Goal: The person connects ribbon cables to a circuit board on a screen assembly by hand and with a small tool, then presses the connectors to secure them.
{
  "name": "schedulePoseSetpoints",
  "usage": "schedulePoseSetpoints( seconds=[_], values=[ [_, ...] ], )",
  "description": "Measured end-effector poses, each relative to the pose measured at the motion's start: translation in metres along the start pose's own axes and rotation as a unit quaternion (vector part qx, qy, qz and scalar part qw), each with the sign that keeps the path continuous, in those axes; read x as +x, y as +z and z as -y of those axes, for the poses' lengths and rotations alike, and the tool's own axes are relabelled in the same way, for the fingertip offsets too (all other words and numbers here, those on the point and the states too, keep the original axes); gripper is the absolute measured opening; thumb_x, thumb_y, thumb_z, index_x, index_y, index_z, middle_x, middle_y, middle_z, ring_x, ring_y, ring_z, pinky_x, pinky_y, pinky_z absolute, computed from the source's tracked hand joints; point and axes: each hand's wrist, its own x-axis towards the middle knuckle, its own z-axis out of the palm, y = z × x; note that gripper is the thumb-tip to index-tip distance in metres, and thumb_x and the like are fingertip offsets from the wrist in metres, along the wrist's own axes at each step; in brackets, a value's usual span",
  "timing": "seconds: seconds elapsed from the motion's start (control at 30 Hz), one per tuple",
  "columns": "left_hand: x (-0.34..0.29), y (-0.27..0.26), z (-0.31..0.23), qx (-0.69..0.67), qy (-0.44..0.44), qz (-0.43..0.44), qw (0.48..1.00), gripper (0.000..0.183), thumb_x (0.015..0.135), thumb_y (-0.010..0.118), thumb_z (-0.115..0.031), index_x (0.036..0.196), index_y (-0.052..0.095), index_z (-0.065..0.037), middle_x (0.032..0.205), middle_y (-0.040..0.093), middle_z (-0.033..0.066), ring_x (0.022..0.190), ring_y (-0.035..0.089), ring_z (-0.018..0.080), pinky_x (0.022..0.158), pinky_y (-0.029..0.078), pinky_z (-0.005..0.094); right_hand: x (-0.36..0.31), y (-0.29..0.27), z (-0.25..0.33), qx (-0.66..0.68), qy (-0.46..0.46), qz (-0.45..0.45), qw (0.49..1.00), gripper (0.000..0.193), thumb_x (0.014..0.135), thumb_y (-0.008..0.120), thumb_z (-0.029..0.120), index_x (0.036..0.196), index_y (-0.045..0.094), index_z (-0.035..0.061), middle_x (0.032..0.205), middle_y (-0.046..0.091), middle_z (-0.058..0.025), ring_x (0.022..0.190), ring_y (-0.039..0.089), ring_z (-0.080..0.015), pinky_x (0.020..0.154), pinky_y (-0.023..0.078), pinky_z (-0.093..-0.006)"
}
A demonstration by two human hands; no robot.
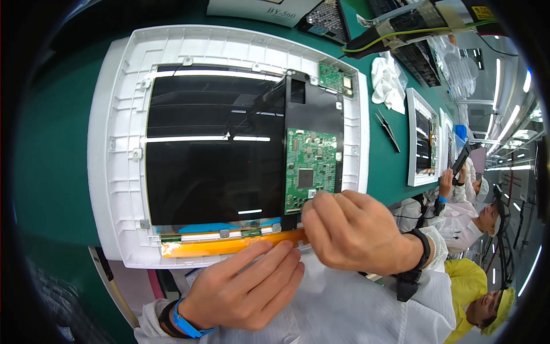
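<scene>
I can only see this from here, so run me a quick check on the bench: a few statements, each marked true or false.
1. The left hand has its fingers against the orange strip. True.
2. The right hand is by the lower right corner of the large green circuit board. True.
3. The tweezers lie across the black panel. False: the tweezers lie on the green table, right of the white frame.
4. A crumpled white cloth lies on the table, beyond the tweezers. True.
5. The blue wristband is on the right wrist. False: the blue wristband is on the left wrist.
</scene>
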Motion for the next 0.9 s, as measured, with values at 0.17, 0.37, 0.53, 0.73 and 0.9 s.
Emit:
schedulePoseSetpoints(
  seconds=[0.17,0.37,0.53,0.73,0.9],
  values=[
    [0.001,0.001,-0.001,0.01,-0.009,-0.007,1.0,0.015,0.091,0.076,-0.013,0.105,0.081,-0.011,0.111,0.08,0.0064,0.113,0.074,0.0207,0.1,0.059,0.0371,-0.001,-0.001,-0.01,0.088,0.025,-0.004,0.996,0.014,0.077,0.068,0.01,0.081,0.057,0.0025,0.076,0.048,-0.0046,0.062,0.059,-0.0166,0.054,0.049,-0.0305],
    [-0.001,0.004,-0.002,0.012,-0.011,-0.025,1.0,0.014,0.091,0.075,-0.014,0.104,0.081,-0.011,0.108,0.08,0.0065,0.111,0.074,0.0212,0.099,0.06,0.0366,0.009,-0.004,-0.004,0.137,0.049,-0.033,0.989,0.016,0.075,0.069,0.008,0.086,0.059,0.0015,0.078,0.05,-0.0047,0.067,0.061,-0.0165,0.055,0.051,-0.0308],
    [-0.003,0.004,-0.002,0.012,-0.009,-0.032,0.999,0.014,0.091,0.075,-0.014,0.103,0.081,-0.011,0.108,0.08,0.0061,0.111,0.075,0.0217,0.098,0.06,0.0366,0.016,-0.006,-0.005,0.12,0.025,-0.008,0.992,0.017,0.075,0.07,0.008,0.086,0.06,0.0009,0.078,0.051,-0.0046,0.066,0.06,-0.016,0.055,0.05,-0.0298],
    [-0.002,0.003,0.001,0.017,-0.003,-0.037,0.999,0.014,0.091,0.074,-0.014,0.103,0.081,-0.01,0.107,0.08,0.006,0.11,0.075,0.0221,0.098,0.06,0.0362,0.02,-0.011,-0.005,0.106,0.012,0.015,0.994,0.016,0.074,0.071,0.008,0.084,0.06,0.0007,0.076,0.051,-0.0044,0.064,0.061,-0.0158,0.054,0.051,-0.0296],
    [-0.002,0.005,0.003,0.025,0.006,-0.054,0.998,0.014,0.09,0.074,-0.014,0.101,0.081,-0.009,0.105,0.08,0.0062,0.108,0.075,0.0224,0.097,0.061,0.0362,0.024,-0.015,-0.002,0.093,0.01,0.024,0.995,0.016,0.073,0.071,0.008,0.083,0.061,0.0001,0.075,0.05,-0.0043,0.063,0.061,-0.0157,0.054,0.05,-0.0291]
  ],
)
